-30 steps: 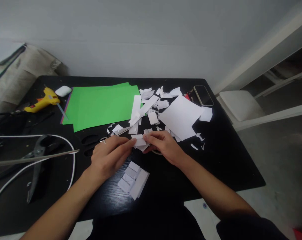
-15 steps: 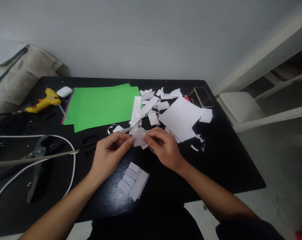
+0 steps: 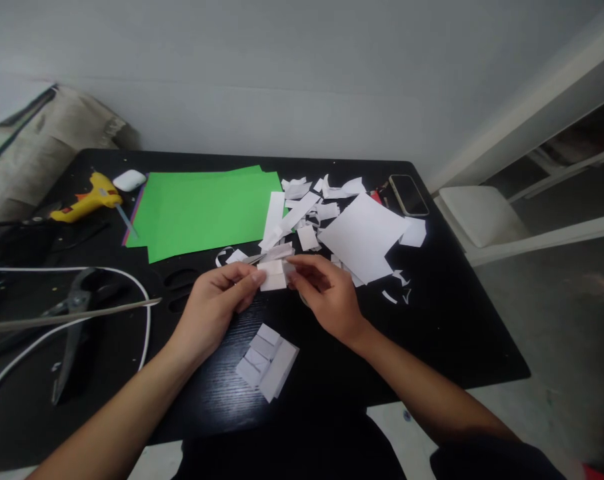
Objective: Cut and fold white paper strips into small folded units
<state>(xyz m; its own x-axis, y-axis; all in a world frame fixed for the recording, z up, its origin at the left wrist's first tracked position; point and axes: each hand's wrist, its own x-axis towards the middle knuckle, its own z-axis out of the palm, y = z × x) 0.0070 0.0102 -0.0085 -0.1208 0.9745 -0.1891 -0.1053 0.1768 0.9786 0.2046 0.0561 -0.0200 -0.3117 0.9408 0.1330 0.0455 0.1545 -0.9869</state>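
Note:
Between my two hands is a small folded piece of white paper [image 3: 273, 276], held above the black table. My left hand [image 3: 213, 300] pinches its left edge between thumb and fingers. On the other side, my right hand [image 3: 331, 297] grips the right edge, with the fingertips partly behind it. Nearer to me lies a folded white paper piece [image 3: 267, 362] made of overlapping strips, flat on the tabletop. Scissors [image 3: 255, 259] show partly behind the held paper, their handles hidden by my left hand and scraps.
Green sheets [image 3: 207, 210] lie at the back left, beside a yellow glue gun [image 3: 89, 199] and a white case [image 3: 129, 180]. White scraps [image 3: 327, 212], a larger white sheet [image 3: 365, 233] and a phone [image 3: 409, 195] are at the right. Pliers [image 3: 75, 320] and a white cable [image 3: 145, 293] occupy the left.
The paper in my hands has turned so that its flat folded face shows more clearly. My left fingers have closed in on its edge; the piece on the table stays put.

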